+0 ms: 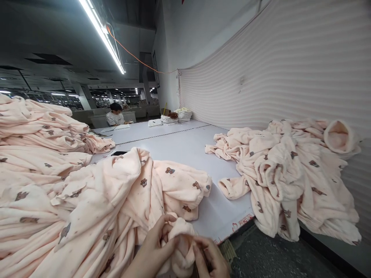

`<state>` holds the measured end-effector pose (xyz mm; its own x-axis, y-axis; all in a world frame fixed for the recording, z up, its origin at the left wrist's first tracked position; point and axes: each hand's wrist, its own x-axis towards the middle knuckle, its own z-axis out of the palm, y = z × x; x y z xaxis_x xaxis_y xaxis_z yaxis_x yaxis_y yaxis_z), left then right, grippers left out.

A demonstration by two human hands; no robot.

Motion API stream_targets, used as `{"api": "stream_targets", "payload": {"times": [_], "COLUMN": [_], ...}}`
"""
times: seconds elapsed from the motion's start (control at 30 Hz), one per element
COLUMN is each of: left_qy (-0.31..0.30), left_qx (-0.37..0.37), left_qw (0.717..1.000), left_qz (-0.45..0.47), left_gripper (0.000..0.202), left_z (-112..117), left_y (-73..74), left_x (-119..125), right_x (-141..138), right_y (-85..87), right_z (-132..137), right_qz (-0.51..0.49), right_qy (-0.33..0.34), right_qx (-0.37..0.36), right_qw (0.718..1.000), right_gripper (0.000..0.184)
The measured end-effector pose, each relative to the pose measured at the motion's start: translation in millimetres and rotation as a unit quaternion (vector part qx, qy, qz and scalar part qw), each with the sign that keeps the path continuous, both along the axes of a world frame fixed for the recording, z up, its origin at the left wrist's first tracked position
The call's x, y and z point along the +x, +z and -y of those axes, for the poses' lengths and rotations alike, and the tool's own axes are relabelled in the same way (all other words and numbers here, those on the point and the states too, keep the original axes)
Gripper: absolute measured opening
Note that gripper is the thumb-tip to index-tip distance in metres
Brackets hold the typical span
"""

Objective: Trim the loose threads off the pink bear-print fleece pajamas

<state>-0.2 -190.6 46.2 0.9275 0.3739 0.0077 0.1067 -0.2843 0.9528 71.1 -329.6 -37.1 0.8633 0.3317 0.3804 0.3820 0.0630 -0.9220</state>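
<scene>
Close to me at the bottom of the view, a pale pink fleece garment [145,193] with small brown bear prints lies over the near table edge. My left hand [160,245] is closed on a bunched part of it, with thumb and fingers pinching the cloth. My right hand [210,256] pinches the same bunched part from the other side. Whether this part is a cuff or another opening, I cannot tell. Anything small between the right fingertips is hidden.
A big heap of matching garments [43,135] rises on the left. More of them form a pile [275,166] on the right, hanging over the edge of the white table [179,141]. Folded stacks [184,114] stand at the far end. A person [114,115] sits beyond. Striped cloth [261,77] covers the wall.
</scene>
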Motion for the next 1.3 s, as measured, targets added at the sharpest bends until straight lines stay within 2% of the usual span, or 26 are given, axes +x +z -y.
{"api": "stream_targets", "payload": {"times": [0.07, 0.1, 0.2, 0.27, 0.3, 0.37, 0.43, 0.5, 0.57, 0.63, 0.7, 0.77, 0.83, 1.0, 1.1, 1.2, 1.23, 1.3], "left_qy": [0.017, 0.021, 0.025, 0.008, -0.001, -0.014, -0.005, 0.013, 0.026, 0.024, 0.006, -0.011, -0.019, -0.012, -0.017, 0.014, 0.036, 0.100], "left_qx": [0.007, 0.027, 0.110, 0.108, 0.073, -0.051, -0.195, -0.310, -0.382, -0.420, -0.438, -0.437, -0.425, -0.420, -0.407, -0.298, -0.257, -0.208], "left_qw": [1.000, 0.999, 0.994, 0.994, 0.997, 0.999, 0.981, 0.950, 0.924, 0.907, 0.899, 0.899, 0.905, 0.907, 0.913, 0.954, 0.965, 0.970], "left_qz": [0.005, 0.002, 0.009, 0.010, 0.006, -0.010, -0.018, -0.015, -0.005, 0.002, 0.004, 0.005, 0.010, -0.018, 0.003, 0.036, 0.045, 0.072], "left_gripper": [0.044, 0.046, 0.036, 0.026, 0.022, 0.018, 0.021, 0.027, 0.029, 0.028, 0.030, 0.034, 0.036, 0.034, 0.032, 0.029, 0.032, 0.039], "left_z": [-4, -5, -4, -3, -2, -3, -5, -8, -11, -15, -19, -23, -27, -31, -30, -36, -39, -47], "left_y": [-2.7, -2.9, -0.4, 2.8, 4.8, 9.4, 14.6, 18.8, 20.1, 18.3, 14.8, 12.0, 10.9, 10.0, 3.7, -1.6, -0.8, 6.8], "left_x": [-6, -9, -15, -17, -16, -15, -14, -15, -16, -18, -20, -21, -23, -26, -29, -38, -42, -50], "right_x": [7, 10, 15, 16, 16, 16, 17, 16, 15, 13, 10, 8, 8, 9, 5, 11, 17, 37], "right_y": [2.2, 4.0, 11.9, 19.4, 23.7, 32.5, 40.6, 46.3, 48.7, 48.5, 48.0, 49.3, 52.7, 58.1, 55.7, 50.9, 48.6, 43.0], "right_z": [1, 1, -3, -7, -9, -14, -19, -21, -19, -15, -11, -10, -11, -18, -18, -18, -18, -21], "right_qz": [0.019, 0.029, 0.063, 0.091, 0.106, 0.132, 0.138, 0.127, 0.113, 0.114, 0.131, 0.158, 0.170, 0.145, 0.164, 0.156, 0.152, 0.156], "right_qy": [-0.038, -0.036, -0.012, -0.043, -0.060, -0.071, -0.050, -0.004, 0.066, 0.128, 0.146, 0.130, 0.116, 0.147, 0.144, 0.156, 0.145, 0.076], "right_qx": [-0.036, -0.047, -0.045, -0.042, -0.047, -0.072, -0.109, -0.143, -0.150, -0.133, -0.127, -0.140, -0.144, -0.098, -0.098, -0.091, -0.092, -0.121], "right_qw": [0.998, 0.998, 0.997, 0.994, 0.991, 0.986, 0.983, 0.982, 0.980, 0.976, 0.972, 0.969, 0.968, 0.974, 0.971, 0.971, 0.973, 0.977], "right_gripper": [0.026, 0.024, 0.016, 0.013, 0.010, 0.004, 0.007, 0.010, 0.011, 0.016, 0.027, 0.033, 0.029, 0.023, 0.024, 0.022, 0.021, 0.025]}}
